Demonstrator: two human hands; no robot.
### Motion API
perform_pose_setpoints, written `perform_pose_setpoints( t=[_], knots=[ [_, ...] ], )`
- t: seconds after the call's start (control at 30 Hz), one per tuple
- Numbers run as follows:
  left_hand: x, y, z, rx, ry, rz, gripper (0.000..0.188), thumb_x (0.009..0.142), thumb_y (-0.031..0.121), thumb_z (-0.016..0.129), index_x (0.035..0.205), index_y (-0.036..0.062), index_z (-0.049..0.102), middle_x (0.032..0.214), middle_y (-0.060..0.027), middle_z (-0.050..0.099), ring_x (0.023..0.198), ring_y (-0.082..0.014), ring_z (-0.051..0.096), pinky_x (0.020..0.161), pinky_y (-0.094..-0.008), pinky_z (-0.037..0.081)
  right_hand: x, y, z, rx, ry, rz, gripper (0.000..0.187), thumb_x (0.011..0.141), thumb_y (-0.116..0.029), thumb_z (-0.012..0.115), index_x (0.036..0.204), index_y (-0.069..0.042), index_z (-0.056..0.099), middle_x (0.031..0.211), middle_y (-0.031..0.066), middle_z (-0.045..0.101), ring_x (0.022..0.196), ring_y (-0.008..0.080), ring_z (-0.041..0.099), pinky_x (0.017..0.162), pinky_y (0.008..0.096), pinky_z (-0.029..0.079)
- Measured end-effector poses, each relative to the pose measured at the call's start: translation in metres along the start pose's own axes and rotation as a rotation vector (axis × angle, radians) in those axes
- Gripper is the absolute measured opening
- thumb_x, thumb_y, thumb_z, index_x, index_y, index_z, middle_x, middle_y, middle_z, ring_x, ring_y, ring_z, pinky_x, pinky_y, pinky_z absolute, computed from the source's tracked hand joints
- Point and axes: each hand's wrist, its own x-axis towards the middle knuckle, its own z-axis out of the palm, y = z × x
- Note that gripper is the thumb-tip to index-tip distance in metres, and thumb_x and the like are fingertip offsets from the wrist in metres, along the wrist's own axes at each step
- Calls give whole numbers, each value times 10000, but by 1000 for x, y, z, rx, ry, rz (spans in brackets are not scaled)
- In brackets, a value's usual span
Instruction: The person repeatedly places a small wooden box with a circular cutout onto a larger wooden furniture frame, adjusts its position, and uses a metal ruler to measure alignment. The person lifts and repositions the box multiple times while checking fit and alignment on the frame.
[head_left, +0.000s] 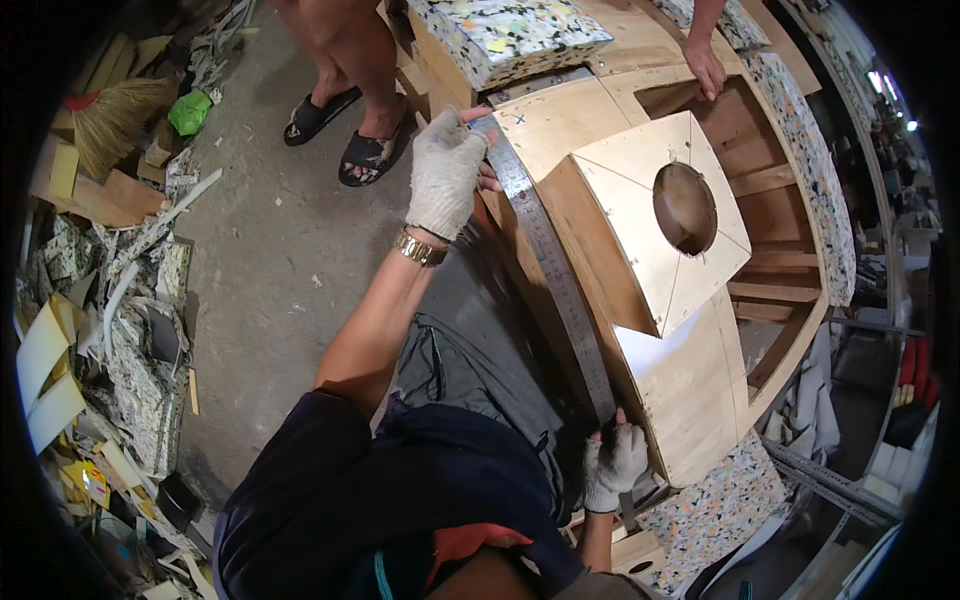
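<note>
A long steel ruler [545,250] lies along the near-left edge of a plywood frame [690,395], bowed in this wide view. My left hand [445,175], in a white knit glove with bare fingertips, is closed on the ruler's far end. At the near end my right hand [615,465], gloved the same way, pinches the ruler with its fingertips. On the frame stands a raised plywood box [640,200] whose top has a round hole and pencilled lines. A small cross mark shows on the panel by my left hand.
Another person's hand [705,70] rests on the frame's far opening; a person's legs [345,60] in black sandals stand at the far left. Speckled foam blocks [510,40] surround the frame. Foam scraps [140,350] and a straw broom [115,120] lie left; metal shelving [830,480] stands right.
</note>
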Motion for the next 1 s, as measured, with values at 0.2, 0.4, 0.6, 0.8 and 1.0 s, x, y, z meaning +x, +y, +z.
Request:
perform_pose_setpoints(
  t=[0.2, 0.4, 0.6, 0.8, 1.0],
  knots=[
    [1, -5, -1, -51, -26, -12, 335, 1010, 102, 726, 1322, -2, 666, 873, -33, 636, 569, -84, 582, 477, -260, 585, 11, -9, -41, 56, 38, -16, 445, 856, -171, 749, 1281, -38, 758, 895, 141, 642, 780, 343, 641, 666, 446, 526],
    [-1, -4, -1, -68, -33, 10, 389, 1000, 106, 745, 1348, -26, 634, 863, -21, 622, 578, -85, 600, 484, -256, 584, 30, -10, -65, -20, 52, -59, 576, 732, -57, 751, 1307, -83, 758, 975, 166, 645, 859, 357, 639, 728, 436, 541],
    [-2, -2, 0, -46, -49, 24, 389, 1009, 99, 731, 1353, -43, 619, 797, 2, 606, 582, -80, 611, 497, -249, 588, 29, -3, -61, -78, 25, -83, 626, 702, -29, 811, 1318, -126, 767, 978, 138, 640, 854, 333, 633, 716, 420, 530],
    [-4, -2, 0, 3, -32, 58, 379, 1013, 100, 725, 1349, -41, 624, 781, 6, 603, 591, -77, 614, 503, -248, 591, 25, -6, -57, -60, 13, -67, 623, 676, -24, 833, 1289, -122, 779, 983, 127, 650, 843, 328, 629, 703, 420, 519],
    [-3, -2, -2, 10, -33, 60, 372, 1012, 105, 732, 1347, -25, 634, 784, 4, 599, 589, -81, 614, 500, -252, 591, 33, -13, -62, -83, -2, -69, 571, 670, -30, 822, 1235, -108, 792, 973, 123, 649, 843, 325, 619, 708, 431, 519]
  ],
)
